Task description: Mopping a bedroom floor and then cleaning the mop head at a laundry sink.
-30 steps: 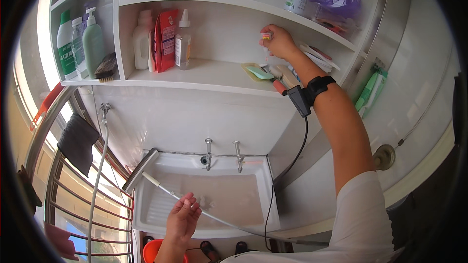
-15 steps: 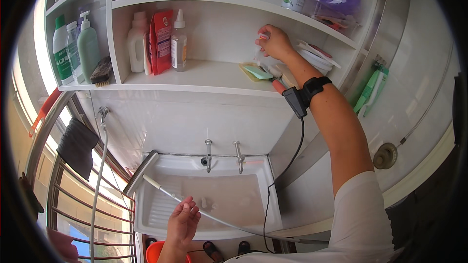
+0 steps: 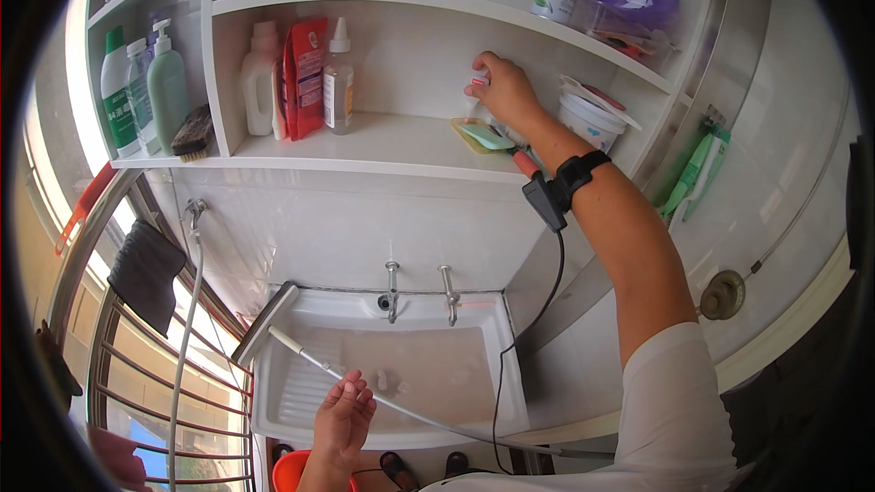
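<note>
My right hand (image 3: pixel 501 89) reaches over the middle shelf, its fingers closed around a small clear bottle (image 3: pixel 475 82) with a red-and-white label. The bottle is partly hidden by the fingers. Just below it, a green soap bar (image 3: pixel 487 136) rests on a yellowish dish (image 3: pixel 465 138) at the shelf's front edge. A tool with an orange-red handle (image 3: pixel 525 162) lies beside the soap, partly behind my wrist. My left hand (image 3: pixel 344 412) hangs low over the sink, fingers curled in and apparently empty. Behind it passes the pale pole (image 3: pixel 415 414) of a squeegee (image 3: pixel 264 322).
A white tub (image 3: pixel 588 120) stands right of my hand. Leftward on the shelf are a spray-nozzle bottle (image 3: pixel 338 82), a red pouch (image 3: pixel 304 82) and a beige jug (image 3: pixel 262 87). Below sits the white sink (image 3: pixel 506 374) with two taps. A cable (image 3: pixel 500 383) hangs from my right wristband.
My right hand has moved slightly left with the small bottle, uncovering more of the white tub. The left hand stays where it was.
</note>
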### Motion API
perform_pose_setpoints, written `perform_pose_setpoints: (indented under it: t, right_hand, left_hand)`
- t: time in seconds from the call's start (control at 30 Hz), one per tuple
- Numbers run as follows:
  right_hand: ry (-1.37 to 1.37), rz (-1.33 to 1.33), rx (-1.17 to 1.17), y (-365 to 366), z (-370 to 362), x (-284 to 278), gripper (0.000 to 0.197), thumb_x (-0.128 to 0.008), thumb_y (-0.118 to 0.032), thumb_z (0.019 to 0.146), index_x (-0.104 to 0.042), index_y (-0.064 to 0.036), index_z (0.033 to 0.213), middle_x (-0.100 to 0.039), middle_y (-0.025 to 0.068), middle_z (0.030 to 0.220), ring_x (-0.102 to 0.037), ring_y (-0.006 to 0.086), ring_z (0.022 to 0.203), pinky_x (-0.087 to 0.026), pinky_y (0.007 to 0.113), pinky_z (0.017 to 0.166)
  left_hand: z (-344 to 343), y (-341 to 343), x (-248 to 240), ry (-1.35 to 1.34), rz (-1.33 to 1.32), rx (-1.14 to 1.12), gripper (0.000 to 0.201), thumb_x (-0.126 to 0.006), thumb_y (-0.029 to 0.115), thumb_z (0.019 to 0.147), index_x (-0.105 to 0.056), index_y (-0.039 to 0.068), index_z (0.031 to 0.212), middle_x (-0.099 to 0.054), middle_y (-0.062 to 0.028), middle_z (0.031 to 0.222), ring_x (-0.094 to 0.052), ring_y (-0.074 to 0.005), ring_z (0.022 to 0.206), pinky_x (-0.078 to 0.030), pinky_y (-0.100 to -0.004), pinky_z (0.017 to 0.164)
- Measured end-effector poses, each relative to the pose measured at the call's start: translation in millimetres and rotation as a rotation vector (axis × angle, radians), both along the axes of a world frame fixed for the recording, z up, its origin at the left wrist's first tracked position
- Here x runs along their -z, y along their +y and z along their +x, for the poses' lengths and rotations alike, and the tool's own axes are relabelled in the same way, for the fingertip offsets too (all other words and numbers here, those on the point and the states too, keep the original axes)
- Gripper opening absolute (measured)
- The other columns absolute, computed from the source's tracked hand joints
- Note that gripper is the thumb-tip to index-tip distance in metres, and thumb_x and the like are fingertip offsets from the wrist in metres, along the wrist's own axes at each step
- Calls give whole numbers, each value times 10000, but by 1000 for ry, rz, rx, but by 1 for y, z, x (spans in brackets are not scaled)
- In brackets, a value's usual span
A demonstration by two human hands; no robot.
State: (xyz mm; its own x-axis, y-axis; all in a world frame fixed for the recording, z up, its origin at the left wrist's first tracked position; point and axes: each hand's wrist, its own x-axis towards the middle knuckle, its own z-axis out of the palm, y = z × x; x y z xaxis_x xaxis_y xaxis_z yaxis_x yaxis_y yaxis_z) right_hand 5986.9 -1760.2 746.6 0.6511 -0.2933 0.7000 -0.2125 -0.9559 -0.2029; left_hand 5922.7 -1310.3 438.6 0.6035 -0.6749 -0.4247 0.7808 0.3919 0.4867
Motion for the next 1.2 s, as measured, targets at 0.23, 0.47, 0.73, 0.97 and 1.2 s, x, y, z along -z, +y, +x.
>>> perform_pose_setpoints:
  t: [0.23, 0.47, 0.73, 0.97, 1.2]
  right_hand:
    - [-37, -99, 93, 12, -7, -2, 333, -805, -149, 749, -625, -121, 1028, -526, 124, 1108, -631, 308, 937, -529, 401, 800]
    - [-67, -82, 53, -3, 0, -3, 241, -778, -126, 765, -683, -38, 969, -571, 156, 1089, -625, 319, 959, -513, 388, 848]
    - [-22, -49, -33, -11, -1, -3, 203, -765, -112, 777, -688, -20, 941, -669, 141, 930, -661, 259, 894, -522, 352, 818]
    - [79, 88, -106, -3, -9, -27, 247, -763, -122, 779, -653, -27, 978, -685, 102, 901, -653, 212, 859, -523, 334, 781]
    - [121, 187, -169, 15, 21, -14, 267, -786, -161, 776, -657, -51, 982, -686, 76, 861, -653, 173, 820, -522, 309, 762]
  left_hand:
    - [0, 2, 2, -2, 0, -14, 247, -598, 200, 984, -592, 72, 1196, -626, -16, 1004, -599, -131, 891, -514, -298, 829]
    - [-1, 0, -2, 8, 18, -16, 246, -586, 198, 991, -587, 62, 1195, -625, -19, 1001, -598, -131, 886, -514, -297, 826]
    - [1, -1, 0, 4, 5, -10, 257, -588, 204, 989, -578, 61, 1202, -622, -16, 990, -600, -126, 883, -511, -292, 826]
    - [2, 2, 1, 1, 9, -25, 251, -586, 200, 990, -581, 59, 1198, -621, -13, 988, -598, -123, 876, -509, -293, 828]
    - [3, 6, 4, 3, 4, -24, 268, -591, 198, 986, -577, 52, 1211, -618, -17, 991, -588, -123, 879, -503, -294, 821]
